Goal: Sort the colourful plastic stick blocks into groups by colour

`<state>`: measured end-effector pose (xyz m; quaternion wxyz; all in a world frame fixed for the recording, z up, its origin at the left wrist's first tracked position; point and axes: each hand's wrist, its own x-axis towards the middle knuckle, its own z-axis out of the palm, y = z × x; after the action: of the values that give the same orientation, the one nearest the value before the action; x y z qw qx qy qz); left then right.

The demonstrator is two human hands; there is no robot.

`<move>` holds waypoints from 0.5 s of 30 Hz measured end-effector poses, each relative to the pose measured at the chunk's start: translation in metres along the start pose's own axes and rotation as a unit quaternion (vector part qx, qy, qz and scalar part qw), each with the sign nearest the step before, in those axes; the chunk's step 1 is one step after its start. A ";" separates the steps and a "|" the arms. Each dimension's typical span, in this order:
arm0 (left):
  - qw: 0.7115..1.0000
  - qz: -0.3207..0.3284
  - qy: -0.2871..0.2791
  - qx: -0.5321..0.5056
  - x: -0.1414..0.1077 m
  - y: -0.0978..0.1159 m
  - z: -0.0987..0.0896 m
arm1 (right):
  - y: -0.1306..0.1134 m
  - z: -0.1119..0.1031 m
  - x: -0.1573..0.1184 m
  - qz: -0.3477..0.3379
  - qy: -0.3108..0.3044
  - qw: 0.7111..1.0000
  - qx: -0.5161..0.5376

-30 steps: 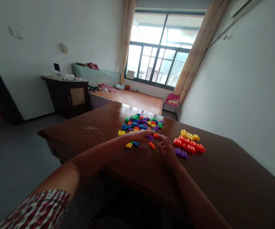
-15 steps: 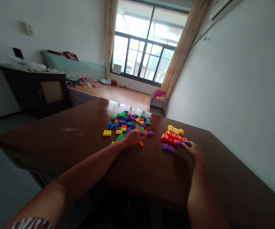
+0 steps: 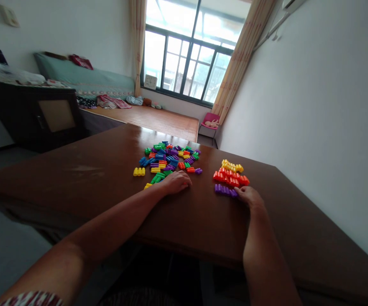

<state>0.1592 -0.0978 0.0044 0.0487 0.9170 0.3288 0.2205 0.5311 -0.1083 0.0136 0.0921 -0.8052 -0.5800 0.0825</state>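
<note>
My right hand pinches the right end of a row of purple pieces on the brown table. Just behind that row lie red-orange pieces, and farther back yellow ones. My left hand rests low over the table, fingers curled, at the near edge of a mixed pile of coloured pieces; whatever its fingers hold is hidden. Green pieces lie beside its wrist. A small yellow group sits left of the pile.
The brown table spreads under both arms. Beyond it are a low bed platform, a pink chair and a window. A dark cabinet stands at the left, a white wall at the right.
My right hand has brought its purple piece down to the end of the purple row. My left hand has shifted slightly nearer and curled; the loose orange piece beside it is no longer visible. The view has tilted down.
</note>
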 end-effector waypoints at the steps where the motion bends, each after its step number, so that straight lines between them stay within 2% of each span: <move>1: 1.000 -0.010 0.002 0.012 0.000 -0.001 0.000 | -0.003 -0.001 -0.002 0.012 -0.009 1.000 -0.014; 10: 0.992 -0.098 0.012 0.080 -0.003 -0.003 -0.005 | -0.010 0.002 -0.002 0.010 0.007 0.998 -0.059; 13: 0.984 -0.149 0.052 0.085 0.003 -0.013 -0.019 | -0.011 0.001 -0.001 0.007 0.048 0.997 -0.060; 15: 0.972 -0.208 0.085 0.074 0.009 -0.026 -0.033 | -0.015 0.001 -0.002 -0.008 0.076 0.996 -0.051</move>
<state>0.1359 -0.0736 0.0310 -0.0028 0.8075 0.5305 0.2581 0.5167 -0.1059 0.0166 0.0951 -0.8082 -0.5811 -0.0090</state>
